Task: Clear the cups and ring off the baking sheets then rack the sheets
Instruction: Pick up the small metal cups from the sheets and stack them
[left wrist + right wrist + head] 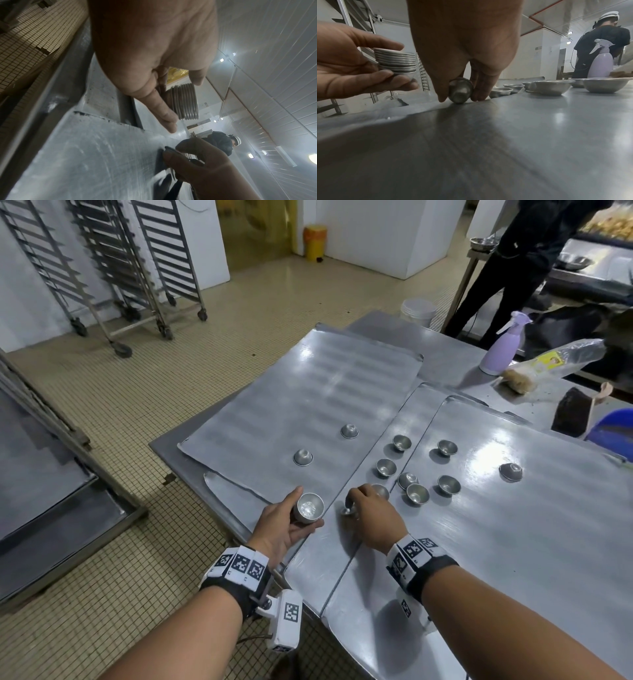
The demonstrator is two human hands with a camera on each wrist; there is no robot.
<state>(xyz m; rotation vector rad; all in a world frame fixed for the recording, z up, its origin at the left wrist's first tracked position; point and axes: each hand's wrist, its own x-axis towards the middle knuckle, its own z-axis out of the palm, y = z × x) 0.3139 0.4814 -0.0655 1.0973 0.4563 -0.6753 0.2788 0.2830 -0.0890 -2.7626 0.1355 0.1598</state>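
Observation:
My left hand [291, 518] grips a nested stack of small metal cups [309, 506], seen from the side in the right wrist view [396, 61] and in the left wrist view [185, 101]. My right hand [368, 508] pinches one tipped metal cup [460, 91] between thumb and fingers, its edge touching the middle baking sheet [346, 546]. Two cups lie upside down on the left baking sheet [308, 392]. Several more cups sit on the middle sheet and the right baking sheet [513, 542]. No ring shows clearly.
Wheeled tray racks [113, 268] stand at the back left, and another rack [51, 457] is at my left. A purple spray bottle [501, 347], a plastic bag [555, 361] and a blue tub [613, 426] sit at the table's far right. Another person [527, 261] works behind it.

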